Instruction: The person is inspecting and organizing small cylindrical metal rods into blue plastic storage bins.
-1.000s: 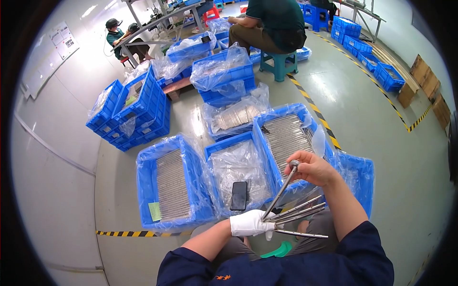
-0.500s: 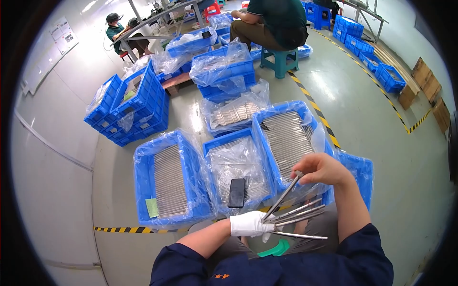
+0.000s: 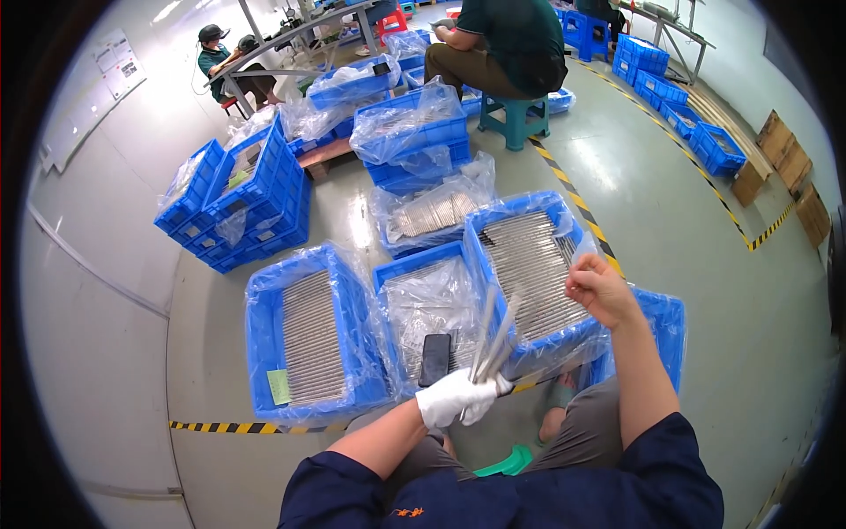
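Observation:
My left hand (image 3: 458, 397), in a white glove, is closed around several thin metal rods (image 3: 495, 339). They point upward and away from me, with their upper ends blurred. My bare right hand (image 3: 601, 291) hovers above the right edge of the right-hand blue crate (image 3: 564, 339), fingers curled together. Nothing shows in its fingers, and it is apart from the held rods. That crate is lined with clear plastic and has rows of similar metal rods (image 3: 529, 264) in it. A black phone (image 3: 435, 359) lies on the plastic over the middle crate (image 3: 384, 280), close to my left hand.
On the left is another lined crate (image 3: 264, 331) of rods with a yellow-green note (image 3: 279, 386). Behind stand stacked blue crates (image 3: 264, 207) and a bagged rod crate (image 3: 432, 212). One more blue crate (image 3: 670, 331) is at right. A person sits on a teal stool (image 3: 515, 119) ahead.
The rods in my left hand have swung from pointing right to pointing upward, gathered closer together. My right hand has left the rod's end and moved up and right.

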The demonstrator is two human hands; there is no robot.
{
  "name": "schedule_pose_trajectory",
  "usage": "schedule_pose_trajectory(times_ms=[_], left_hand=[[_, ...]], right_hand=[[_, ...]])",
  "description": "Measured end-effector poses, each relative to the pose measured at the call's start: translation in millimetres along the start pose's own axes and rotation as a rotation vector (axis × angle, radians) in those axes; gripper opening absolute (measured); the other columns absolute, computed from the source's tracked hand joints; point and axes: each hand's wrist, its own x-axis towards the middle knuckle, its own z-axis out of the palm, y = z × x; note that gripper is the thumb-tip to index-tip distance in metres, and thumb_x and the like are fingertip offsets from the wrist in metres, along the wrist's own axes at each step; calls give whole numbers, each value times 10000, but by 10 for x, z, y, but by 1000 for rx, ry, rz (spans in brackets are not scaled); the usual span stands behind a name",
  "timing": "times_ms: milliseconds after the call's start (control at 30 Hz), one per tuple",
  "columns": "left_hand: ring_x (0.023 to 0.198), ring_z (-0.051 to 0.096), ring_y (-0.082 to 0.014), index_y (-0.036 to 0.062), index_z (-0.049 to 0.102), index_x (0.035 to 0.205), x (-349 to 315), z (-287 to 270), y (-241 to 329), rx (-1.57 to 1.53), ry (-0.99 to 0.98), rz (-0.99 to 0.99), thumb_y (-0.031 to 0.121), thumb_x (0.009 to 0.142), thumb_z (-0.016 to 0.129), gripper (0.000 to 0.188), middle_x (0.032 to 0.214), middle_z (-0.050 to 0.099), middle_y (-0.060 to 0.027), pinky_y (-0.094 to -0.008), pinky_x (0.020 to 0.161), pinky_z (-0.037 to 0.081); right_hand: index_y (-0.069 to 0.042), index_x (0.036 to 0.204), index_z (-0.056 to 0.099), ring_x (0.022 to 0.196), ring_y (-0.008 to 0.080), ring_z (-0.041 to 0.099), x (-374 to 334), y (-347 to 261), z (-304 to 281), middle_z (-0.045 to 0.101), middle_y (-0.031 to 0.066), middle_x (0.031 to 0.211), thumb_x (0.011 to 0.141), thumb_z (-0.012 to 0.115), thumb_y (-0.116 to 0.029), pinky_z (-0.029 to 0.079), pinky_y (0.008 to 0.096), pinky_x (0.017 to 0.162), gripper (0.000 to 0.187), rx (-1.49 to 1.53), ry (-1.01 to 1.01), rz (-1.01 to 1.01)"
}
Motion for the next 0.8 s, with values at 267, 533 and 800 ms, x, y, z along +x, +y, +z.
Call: schedule_pose_trajectory(times_ms=[267,533,800], left_hand=[[554,580,-172,29,510,894,189,-199,-139,-261,86,-115,216,836,531,197,649,560,-62,-316,530,510],[708,595,-257,31,521,983,85,-226,-48,-472,-347,26,539,843,333,560,864,586,-136,-392,592,491],[993,486,-277,35,479,1064,312,31,162,-934,261,230,426,866,359,454,1076,508,-122,-418,862,403]], right_hand=[[-157,1001,579,636,202,496,-234,920,647,461,45,699,686,602,-160,382,323,519,315,-1613,-289,-814],[-72,693,523,697,252,502,-274,951,762,473,73,713,680,570,-88,411,344,589,51,-1374,-303,-810],[-51,753,501,639,36,427,-217,813,858,466,-29,709,790,592,-81,362,188,582,102,-390,-166,-327]])
